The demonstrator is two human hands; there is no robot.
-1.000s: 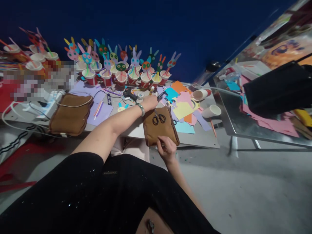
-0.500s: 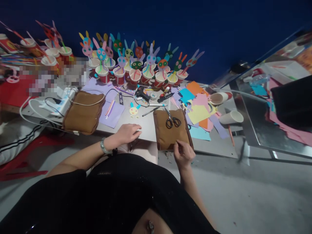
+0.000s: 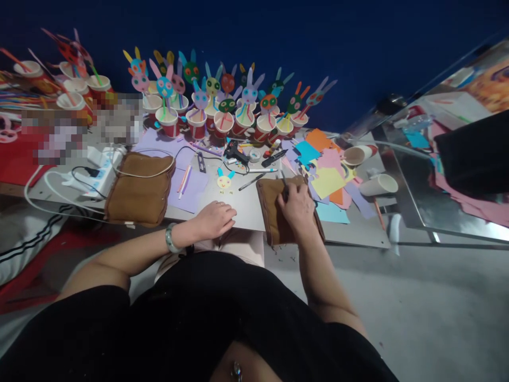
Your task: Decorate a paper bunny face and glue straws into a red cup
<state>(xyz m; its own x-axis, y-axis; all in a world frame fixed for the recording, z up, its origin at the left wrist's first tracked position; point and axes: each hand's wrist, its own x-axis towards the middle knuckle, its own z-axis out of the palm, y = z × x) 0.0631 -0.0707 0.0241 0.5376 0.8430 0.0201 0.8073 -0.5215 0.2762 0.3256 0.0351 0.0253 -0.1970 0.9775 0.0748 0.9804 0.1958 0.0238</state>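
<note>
My right hand point(image 3: 299, 208) is over the right brown pad point(image 3: 274, 217), its fingers closed around the scissors point(image 3: 285, 184); the hand covers most of them. My left hand point(image 3: 217, 218) rests at the table's front edge with loosely bent fingers and nothing visible in it. Beyond it lies a small pale-yellow paper rabbit face point(image 3: 225, 182) with blue ears, and tiny marked paper bits are just below it. Between the rabbit face and the right pad is a black pen point(image 3: 252, 182).
Cups with paper rabbits point(image 3: 225, 121) line the back. A glue gun point(image 3: 237, 154), cutter point(image 3: 202, 162) and marker point(image 3: 260, 170) lie mid-table. Paper scraps point(image 3: 328, 183) spread right, near tipped cups point(image 3: 378, 184). Left are another brown pad point(image 3: 139, 193) and a corded power strip point(image 3: 105, 172).
My right hand has moved forward from the pad's front edge onto the scissors and closed on them. My left hand stays at the table edge, its fingers a little more bent. The view shifted slightly.
</note>
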